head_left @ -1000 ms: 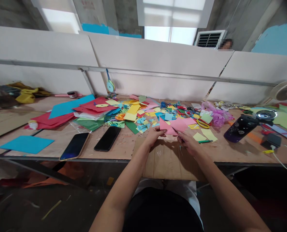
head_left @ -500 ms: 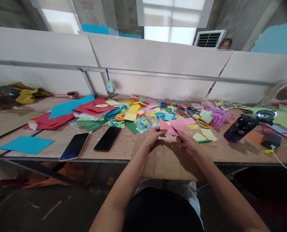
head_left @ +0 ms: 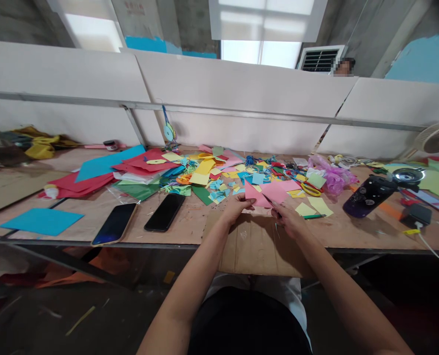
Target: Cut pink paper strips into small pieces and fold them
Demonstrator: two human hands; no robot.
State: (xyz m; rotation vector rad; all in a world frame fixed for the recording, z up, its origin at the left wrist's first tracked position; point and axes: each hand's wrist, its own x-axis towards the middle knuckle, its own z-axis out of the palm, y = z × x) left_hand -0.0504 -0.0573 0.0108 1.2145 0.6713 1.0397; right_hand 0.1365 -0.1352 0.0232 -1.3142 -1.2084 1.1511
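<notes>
My left hand [head_left: 238,207] pinches the lower left edge of a pink sheet [head_left: 254,195], which looks like felt or paper. In my right hand [head_left: 285,217] is a pair of scissors [head_left: 267,198], its dark blades lying at the sheet's middle; the handles are mostly hidden by my fingers. Beneath both wrists lies a piece of brown cardboard [head_left: 251,244] that juts over the table's front edge. Just right of my right hand are a green pencil-like stick [head_left: 314,216] and pale yellow pieces [head_left: 320,206].
Colourful scraps [head_left: 219,190] spread behind my hands, with yellow-handled scissors [head_left: 310,189] among them. Two phones, one black [head_left: 164,212] and one with a tan edge [head_left: 115,224], lie left. Rightward are a dark tumbler [head_left: 369,196], a pink plastic bag [head_left: 332,175] and a black charger [head_left: 415,215].
My right hand and the scissors have shifted slightly, and the blades show more clearly against the pink sheet. My left hand stays almost in place.
</notes>
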